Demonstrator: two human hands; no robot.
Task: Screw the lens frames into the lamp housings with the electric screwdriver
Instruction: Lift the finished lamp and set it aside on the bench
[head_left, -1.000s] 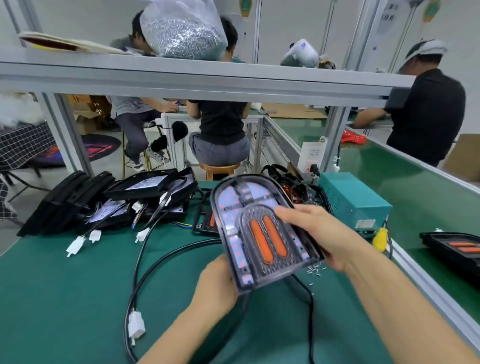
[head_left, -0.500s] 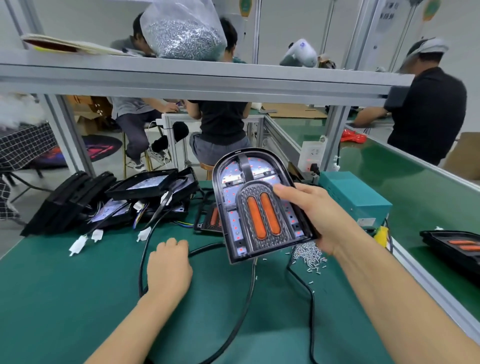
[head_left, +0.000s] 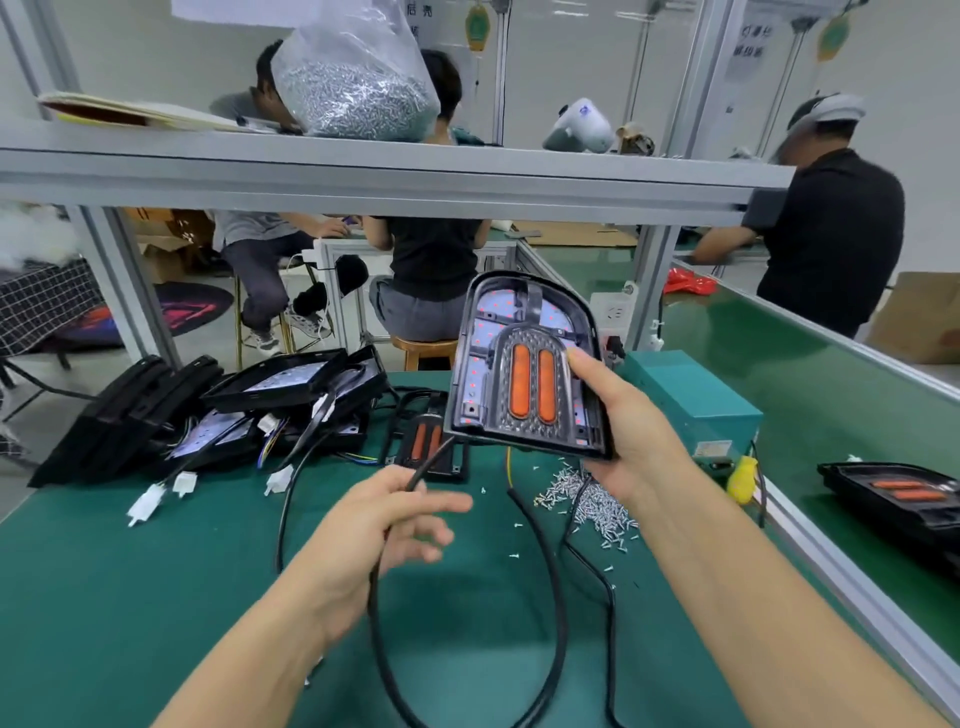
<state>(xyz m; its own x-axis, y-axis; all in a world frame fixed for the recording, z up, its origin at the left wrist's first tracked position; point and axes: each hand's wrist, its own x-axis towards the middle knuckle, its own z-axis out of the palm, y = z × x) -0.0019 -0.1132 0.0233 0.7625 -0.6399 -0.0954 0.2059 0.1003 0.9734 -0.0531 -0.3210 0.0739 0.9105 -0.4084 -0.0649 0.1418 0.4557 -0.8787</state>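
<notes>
1. One lamp housing (head_left: 527, 366), lens frame seated, is up in your right hand (head_left: 631, 426), fingers curled round its right edge, above the bench.
2. Your left hand (head_left: 374, 525) pinches its black cable (head_left: 382, 613), other fingers loosely spread.
3. Finished-looking unit (head_left: 901, 499) lies far right.
4. Left: pile of open housings (head_left: 291, 402); loose screws (head_left: 592, 501) wait; no screwdriver visible.

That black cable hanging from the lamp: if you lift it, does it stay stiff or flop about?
Probably floppy: the black cable lies in loose loops on the green mat. It bends easily where the left hand holds it. It likely drags behind the lamp housing held up by the right hand.
</notes>
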